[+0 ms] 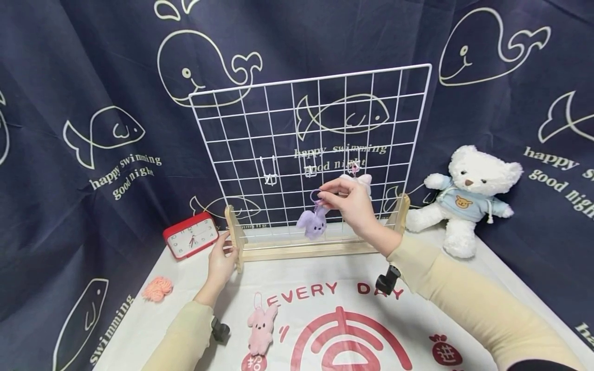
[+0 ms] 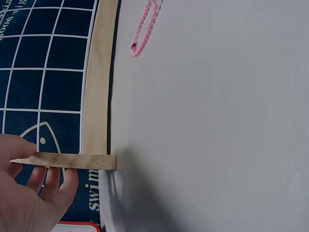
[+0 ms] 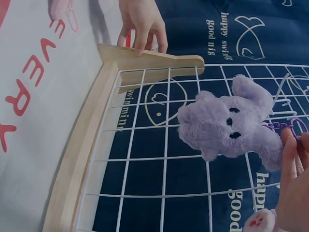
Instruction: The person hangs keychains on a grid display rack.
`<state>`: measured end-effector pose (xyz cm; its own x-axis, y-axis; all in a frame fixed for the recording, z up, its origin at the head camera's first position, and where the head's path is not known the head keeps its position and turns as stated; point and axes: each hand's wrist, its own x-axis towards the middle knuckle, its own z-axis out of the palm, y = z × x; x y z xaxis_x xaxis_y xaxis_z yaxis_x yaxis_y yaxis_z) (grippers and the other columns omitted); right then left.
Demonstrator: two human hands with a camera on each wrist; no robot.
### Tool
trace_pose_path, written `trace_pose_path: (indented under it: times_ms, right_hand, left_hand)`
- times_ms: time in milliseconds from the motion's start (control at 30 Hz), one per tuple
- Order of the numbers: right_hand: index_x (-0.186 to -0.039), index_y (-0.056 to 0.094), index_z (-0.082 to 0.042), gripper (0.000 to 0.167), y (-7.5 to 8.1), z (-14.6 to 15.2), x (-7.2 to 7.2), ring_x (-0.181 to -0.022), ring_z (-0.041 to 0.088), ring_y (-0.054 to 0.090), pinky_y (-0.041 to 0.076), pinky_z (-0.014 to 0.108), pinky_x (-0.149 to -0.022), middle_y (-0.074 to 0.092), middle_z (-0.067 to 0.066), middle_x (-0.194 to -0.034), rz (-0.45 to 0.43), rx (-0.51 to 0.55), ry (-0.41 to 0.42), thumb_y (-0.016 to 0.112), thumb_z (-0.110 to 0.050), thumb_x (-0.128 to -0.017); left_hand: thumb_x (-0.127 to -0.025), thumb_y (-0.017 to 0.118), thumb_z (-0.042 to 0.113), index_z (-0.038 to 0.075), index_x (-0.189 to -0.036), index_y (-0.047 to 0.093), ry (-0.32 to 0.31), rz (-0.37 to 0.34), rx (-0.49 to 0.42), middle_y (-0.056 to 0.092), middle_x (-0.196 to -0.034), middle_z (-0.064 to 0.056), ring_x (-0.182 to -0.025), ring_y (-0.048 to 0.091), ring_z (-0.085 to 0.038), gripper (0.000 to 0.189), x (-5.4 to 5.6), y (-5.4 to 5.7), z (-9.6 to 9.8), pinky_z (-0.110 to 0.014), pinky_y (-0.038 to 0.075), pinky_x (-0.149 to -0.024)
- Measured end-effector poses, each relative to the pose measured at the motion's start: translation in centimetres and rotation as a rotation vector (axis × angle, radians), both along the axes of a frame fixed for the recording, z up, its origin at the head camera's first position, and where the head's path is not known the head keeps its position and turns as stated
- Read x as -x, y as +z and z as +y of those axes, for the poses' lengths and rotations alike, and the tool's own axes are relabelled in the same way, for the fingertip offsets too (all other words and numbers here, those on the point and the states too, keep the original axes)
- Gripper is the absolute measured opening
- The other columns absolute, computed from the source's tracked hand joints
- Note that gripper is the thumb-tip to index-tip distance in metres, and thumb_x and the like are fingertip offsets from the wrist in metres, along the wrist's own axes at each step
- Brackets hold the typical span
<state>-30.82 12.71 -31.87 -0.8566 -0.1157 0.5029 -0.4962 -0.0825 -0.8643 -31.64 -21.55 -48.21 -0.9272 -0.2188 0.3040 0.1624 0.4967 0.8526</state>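
Observation:
My right hand [image 1: 350, 203] pinches the purple chain loop of a purple plush bunny keychain [image 1: 312, 223], which hangs in front of the white wire grid [image 1: 320, 129]. In the right wrist view the bunny [image 3: 227, 123] dangles from its ring near the fingertips. My left hand [image 1: 221, 262] grips the left wooden foot [image 2: 67, 160] of the grid stand, thumb on one side and fingers on the other. White hooks [image 1: 310, 170] hang on the grid. A white plush keychain [image 1: 364, 180] hangs from the right hook, partly hidden behind my right hand.
A pink bunny keychain [image 1: 261, 330] lies on the white tablecloth [image 1: 287, 314] at the front. To the left are a red clock [image 1: 192, 236] and a coral yarn bundle [image 1: 158, 289]. A white teddy bear [image 1: 466, 198] sits right of the grid, before a dark blue curtain [image 1: 297, 41].

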Motion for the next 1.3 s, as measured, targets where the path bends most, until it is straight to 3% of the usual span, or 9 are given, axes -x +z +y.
trace_pose_path:
  times_ms: [900,1300]
  right_hand:
    - [-0.103,0.062,0.022,0.016,2.4,-1.5,1.0,-0.068,0.013,0.072,0.063,0.026,-0.065,0.073,0.003,-0.081,0.061,0.095,-0.018,0.068,0.014,-0.09]
    - [-0.103,0.065,0.019,0.016,2.3,-1.4,2.1,-0.067,0.013,0.072,0.063,0.025,-0.065,0.073,0.007,-0.081,0.033,0.096,-0.064,0.07,0.012,-0.089]
  left_hand:
    - [-0.091,0.062,-0.005,0.0,-0.146,0.049,-0.005,-0.011,0.003,0.062,-0.12,-0.028,-0.107,0.064,-0.046,0.057,0.0,0.0,0.0,-0.054,0.055,-0.096]
    - [-0.091,0.062,-0.007,0.0,-0.146,0.049,-0.004,-0.012,-0.002,0.061,-0.121,-0.03,-0.108,0.064,-0.047,0.056,0.0,-0.1,0.0,-0.054,0.055,-0.096]
